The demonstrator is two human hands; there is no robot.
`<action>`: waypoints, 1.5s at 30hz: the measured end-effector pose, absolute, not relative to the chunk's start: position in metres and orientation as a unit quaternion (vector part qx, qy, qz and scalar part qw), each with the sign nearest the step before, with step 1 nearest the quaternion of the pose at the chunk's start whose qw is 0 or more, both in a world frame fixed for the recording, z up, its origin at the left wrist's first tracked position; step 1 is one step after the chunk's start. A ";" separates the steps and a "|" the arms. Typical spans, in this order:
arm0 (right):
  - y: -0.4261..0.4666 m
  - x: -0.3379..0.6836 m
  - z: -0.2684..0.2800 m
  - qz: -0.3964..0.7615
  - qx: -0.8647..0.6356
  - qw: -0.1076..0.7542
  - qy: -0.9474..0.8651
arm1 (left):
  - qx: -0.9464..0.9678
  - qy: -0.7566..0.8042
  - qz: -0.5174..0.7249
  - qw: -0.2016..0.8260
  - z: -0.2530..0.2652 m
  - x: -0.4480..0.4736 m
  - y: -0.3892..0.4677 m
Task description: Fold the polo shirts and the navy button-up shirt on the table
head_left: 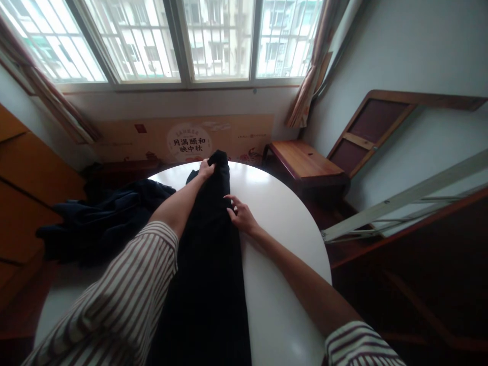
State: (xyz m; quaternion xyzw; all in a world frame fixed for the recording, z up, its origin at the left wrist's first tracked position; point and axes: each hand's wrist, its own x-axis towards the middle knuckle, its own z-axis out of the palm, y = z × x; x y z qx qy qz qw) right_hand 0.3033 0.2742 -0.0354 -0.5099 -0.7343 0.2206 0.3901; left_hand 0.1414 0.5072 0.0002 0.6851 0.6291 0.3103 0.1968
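I see black cloth (211, 284), a white tabletop (290, 218), dark blue clothes (110, 218), and sleeves (125, 284) with brown and white stripes.

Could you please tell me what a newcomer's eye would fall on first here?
Probably the long black cloth running down the round white table, its far end in the left hand and the right hand at its right edge. Next come the bright barred windows across the top and the crumpled dark-blue cloth heap on the left.

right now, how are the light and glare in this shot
Head view throughout: windows bright and washed out; table glares white along its far edge; black cloth too dark for much detail; frame's lower right in deep shadow.
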 end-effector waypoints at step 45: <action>-0.001 0.354 -0.011 -0.015 -0.321 0.223 -0.920 | 0.943 0.239 0.205 -0.107 0.002 -0.032 0.027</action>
